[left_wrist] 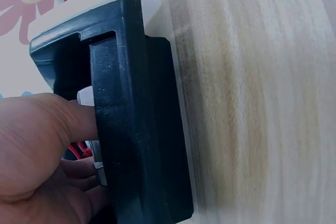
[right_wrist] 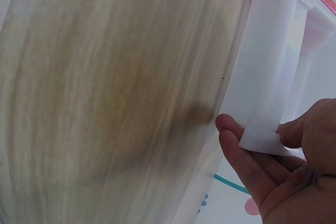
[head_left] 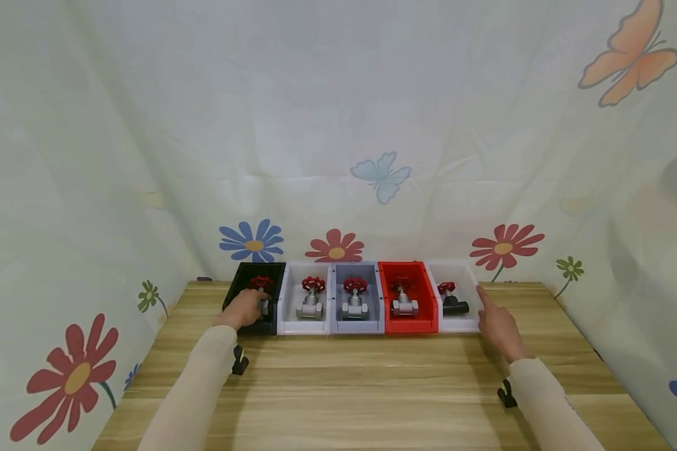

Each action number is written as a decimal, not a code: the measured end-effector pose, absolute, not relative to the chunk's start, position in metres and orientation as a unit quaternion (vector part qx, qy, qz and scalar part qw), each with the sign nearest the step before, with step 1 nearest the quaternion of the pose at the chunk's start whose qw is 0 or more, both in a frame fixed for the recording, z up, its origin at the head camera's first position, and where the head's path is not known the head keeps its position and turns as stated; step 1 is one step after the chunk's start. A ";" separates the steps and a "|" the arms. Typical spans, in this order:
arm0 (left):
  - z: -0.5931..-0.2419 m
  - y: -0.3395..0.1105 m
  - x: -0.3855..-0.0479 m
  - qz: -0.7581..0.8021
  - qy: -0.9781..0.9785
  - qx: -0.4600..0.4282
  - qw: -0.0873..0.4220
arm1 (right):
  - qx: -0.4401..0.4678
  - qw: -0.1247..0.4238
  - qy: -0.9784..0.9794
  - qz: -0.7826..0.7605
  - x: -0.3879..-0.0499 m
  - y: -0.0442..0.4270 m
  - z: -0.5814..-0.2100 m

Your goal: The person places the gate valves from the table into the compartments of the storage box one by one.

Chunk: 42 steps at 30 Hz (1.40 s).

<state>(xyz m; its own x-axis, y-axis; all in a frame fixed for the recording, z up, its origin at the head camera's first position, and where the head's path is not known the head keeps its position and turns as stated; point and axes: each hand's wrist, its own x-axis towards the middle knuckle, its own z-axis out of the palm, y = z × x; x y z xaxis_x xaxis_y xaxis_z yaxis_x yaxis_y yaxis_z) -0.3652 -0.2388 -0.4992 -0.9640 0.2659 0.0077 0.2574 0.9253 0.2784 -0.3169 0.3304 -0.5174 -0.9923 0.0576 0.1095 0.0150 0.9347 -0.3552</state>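
My left hand (head_left: 242,311) reaches into the black bin (left_wrist: 139,129) at the row's left end. Its thumb and fingers grip a metal valve with a red handwheel (head_left: 261,282); the hand hides much of the valve body. At the row's right end, my right hand (head_left: 499,327) pinches the side wall of a white bin (right_wrist: 265,72) near its front corner, with the thumb inside and the fingers outside. Inside that bin lies a dark valve (head_left: 456,305) with a red handwheel, apart from the hand.
Between these two stand another white bin (head_left: 305,327), a grey-blue bin (head_left: 357,327) and a red bin (head_left: 410,327). Each holds a silver valve with a red handwheel. The bins touch side by side on the wood-grain table (head_left: 361,394), with a flowered curtain (head_left: 316,125) behind.
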 end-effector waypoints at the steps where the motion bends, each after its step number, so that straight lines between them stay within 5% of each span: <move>1: -0.500 -0.239 -0.365 0.141 0.981 0.132 0.014 | -0.018 0.061 -0.982 0.179 -0.317 0.330 -0.518; 30: -0.508 -0.242 -0.360 0.143 0.984 0.102 0.016 | -0.007 0.064 -0.982 0.177 -0.317 0.330 -0.518; 42: -0.499 -0.241 -0.357 0.128 0.982 0.124 -0.065 | 0.000 0.051 -0.982 0.180 -0.327 0.331 -0.519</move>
